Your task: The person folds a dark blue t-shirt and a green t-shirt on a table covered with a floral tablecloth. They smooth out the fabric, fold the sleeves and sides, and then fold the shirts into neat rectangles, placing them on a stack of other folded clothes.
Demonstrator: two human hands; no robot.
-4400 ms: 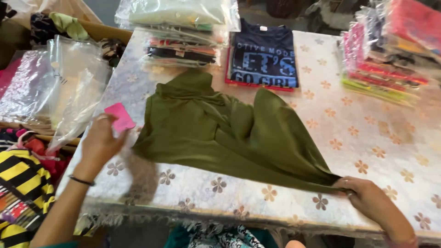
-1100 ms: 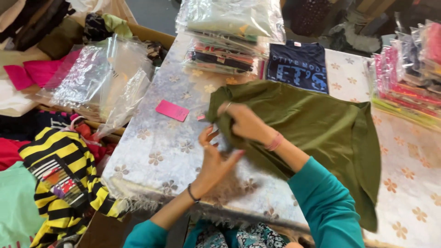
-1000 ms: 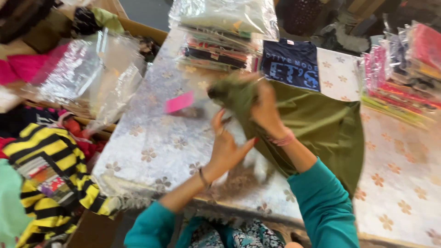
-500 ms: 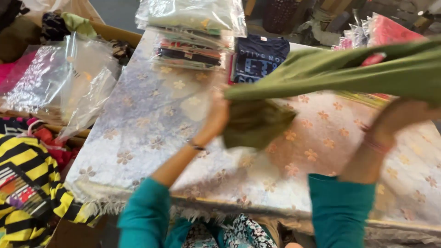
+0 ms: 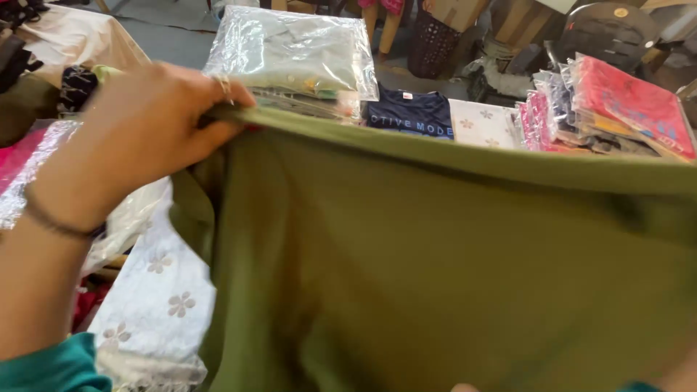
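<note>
An olive green garment [image 5: 450, 276] is lifted up close to the camera and fills most of the head view, its top edge stretched taut from left to right. My left hand [image 5: 138, 138] pinches that top edge at its left corner, a thin band on the wrist and a teal sleeve below. The cloth runs off the right edge of the frame. My right hand is out of sight; only a sliver of forearm shows at the bottom right corner. The garment hides most of the table.
A table with a white flowered cloth [image 5: 156, 305] lies beneath. At its far side are a stack of plastic-bagged clothes [image 5: 290, 54], a folded navy T-shirt [image 5: 410, 116] and a pile of red and pink packets [image 5: 617, 109]. Clear bags [image 5: 29, 167] lie at left.
The garment has gone from lying on the table to being lifted and spread wide in front of the camera. My left hand rose with its corner; my right hand moved out of frame.
</note>
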